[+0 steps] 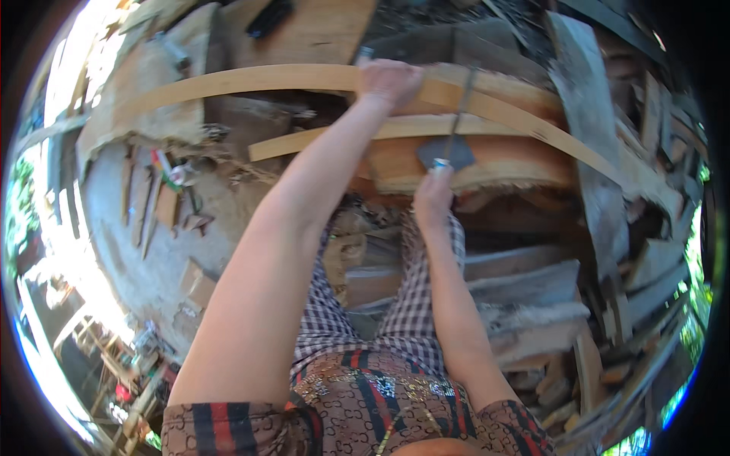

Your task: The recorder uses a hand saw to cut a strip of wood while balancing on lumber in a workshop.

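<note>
We have a blade (459, 114) over the far strip (251, 78), the near strip (414, 127) closer, scraps (148, 207) left, a plank (589, 114) right.

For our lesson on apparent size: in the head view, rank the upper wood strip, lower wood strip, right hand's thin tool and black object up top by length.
1. Upper wood strip
2. Lower wood strip
3. Thin tool
4. Black object

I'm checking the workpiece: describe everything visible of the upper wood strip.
The upper strip is long, narrow, smooth-looking pale wood, with a dark mark at right. It runs crosswise, looking bowed, perhaps by the lens. The left hand grips its middle; a thin dark tool in the right hand crosses it, contact unclear.
</note>
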{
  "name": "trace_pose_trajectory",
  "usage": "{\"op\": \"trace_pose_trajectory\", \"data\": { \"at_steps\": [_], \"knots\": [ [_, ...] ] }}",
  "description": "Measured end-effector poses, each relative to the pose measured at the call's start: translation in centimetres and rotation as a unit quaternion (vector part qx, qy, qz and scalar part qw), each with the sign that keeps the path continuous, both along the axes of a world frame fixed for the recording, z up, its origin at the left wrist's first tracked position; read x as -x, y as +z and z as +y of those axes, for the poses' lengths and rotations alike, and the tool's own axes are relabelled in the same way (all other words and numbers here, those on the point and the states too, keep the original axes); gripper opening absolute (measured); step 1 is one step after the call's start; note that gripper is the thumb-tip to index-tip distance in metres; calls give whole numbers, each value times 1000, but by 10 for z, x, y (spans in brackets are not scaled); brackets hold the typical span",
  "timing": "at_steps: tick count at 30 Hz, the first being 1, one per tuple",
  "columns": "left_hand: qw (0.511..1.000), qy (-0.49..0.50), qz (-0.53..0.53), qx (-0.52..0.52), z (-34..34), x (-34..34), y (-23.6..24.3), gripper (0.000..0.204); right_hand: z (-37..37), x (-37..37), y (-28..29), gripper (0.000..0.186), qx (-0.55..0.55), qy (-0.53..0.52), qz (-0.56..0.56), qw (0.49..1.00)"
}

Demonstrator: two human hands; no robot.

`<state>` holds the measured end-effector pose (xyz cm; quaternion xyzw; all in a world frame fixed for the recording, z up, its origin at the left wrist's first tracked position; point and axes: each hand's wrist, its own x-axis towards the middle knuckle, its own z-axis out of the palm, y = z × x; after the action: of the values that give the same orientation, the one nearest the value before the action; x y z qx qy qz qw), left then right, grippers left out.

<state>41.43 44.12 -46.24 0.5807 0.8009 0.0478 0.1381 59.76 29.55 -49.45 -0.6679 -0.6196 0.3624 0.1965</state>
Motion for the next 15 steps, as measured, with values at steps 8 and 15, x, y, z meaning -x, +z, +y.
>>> {"op": "trace_pose_trajectory", "data": {
  "at_steps": [8,15],
  "knots": [
    [1000,1,17,-11,38,21,17,50,34,11,-8,26,-61,33,20,997],
    [998,8,63,12,55,22,12,51,54,4,-7,25,0,64,-28,998]
  ]
}}
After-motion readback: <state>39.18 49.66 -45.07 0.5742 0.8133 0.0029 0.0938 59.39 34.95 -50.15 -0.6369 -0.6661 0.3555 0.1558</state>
